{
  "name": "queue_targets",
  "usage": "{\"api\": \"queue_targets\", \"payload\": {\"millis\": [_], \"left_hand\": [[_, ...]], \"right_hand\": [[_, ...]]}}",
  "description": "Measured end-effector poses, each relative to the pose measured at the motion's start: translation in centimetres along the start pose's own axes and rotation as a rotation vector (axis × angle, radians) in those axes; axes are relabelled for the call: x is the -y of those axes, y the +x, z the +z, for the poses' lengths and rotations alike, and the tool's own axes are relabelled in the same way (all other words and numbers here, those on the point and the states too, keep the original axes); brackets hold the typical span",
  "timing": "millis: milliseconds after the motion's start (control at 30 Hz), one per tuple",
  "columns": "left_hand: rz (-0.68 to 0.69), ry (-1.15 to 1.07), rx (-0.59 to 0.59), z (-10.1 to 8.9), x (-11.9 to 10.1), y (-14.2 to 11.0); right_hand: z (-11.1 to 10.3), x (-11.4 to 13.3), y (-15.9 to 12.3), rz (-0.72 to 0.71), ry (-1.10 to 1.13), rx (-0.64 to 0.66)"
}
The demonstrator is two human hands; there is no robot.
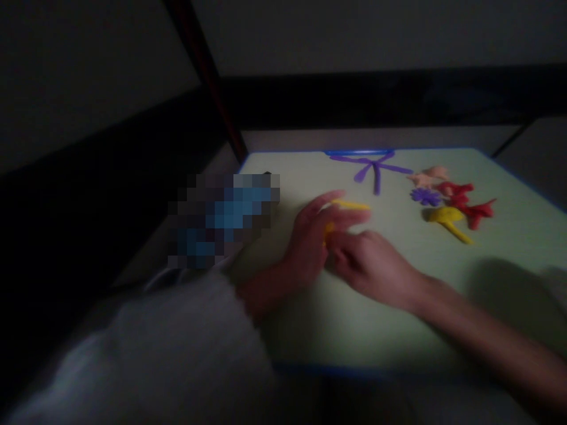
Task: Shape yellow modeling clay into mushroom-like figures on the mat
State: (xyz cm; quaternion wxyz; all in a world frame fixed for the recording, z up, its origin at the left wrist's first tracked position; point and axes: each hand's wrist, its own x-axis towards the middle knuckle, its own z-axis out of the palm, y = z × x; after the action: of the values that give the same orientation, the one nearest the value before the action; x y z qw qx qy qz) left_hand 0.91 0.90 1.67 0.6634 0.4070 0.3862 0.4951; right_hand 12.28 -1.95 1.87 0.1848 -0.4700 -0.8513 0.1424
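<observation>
Over the pale table (310,336), my left hand (312,236) has its fingers stretched out to the right. A small piece of yellow modelling clay (328,232) shows between it and my right hand (370,260). The right fingers are curled closed against this piece, and much of it is hidden behind them. Just beyond my left fingers lies a thin yellow clay strip (352,205), its left end partly covered by the hand. The picture is dark and blurred, so fine finger contact is unclear.
Purple clay strips (376,177) lie joined at the far edge. To the right are a purple flower shape (426,196), peach pieces (427,176), red shapes (481,212) and a yellow mushroom-like shape (447,218). A pixelated blue object (234,206) is at the left edge.
</observation>
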Motion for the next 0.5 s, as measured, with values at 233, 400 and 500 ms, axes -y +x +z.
{"api": "queue_targets", "payload": {"millis": [233,400,500], "left_hand": [[-0.003,0.015,0.157,-0.02,0.76,-0.7],[-0.008,0.035,0.169,0.04,0.74,-0.81],[-0.03,0.015,0.161,0.03,0.42,-0.57]], "right_hand": [[0.41,0.09,0.34,-0.043,0.251,0.069],[0.42,-0.21,0.4,-0.025,0.236,0.116],[0.32,-0.24,0.42,-0.038,0.174,0.102]]}}
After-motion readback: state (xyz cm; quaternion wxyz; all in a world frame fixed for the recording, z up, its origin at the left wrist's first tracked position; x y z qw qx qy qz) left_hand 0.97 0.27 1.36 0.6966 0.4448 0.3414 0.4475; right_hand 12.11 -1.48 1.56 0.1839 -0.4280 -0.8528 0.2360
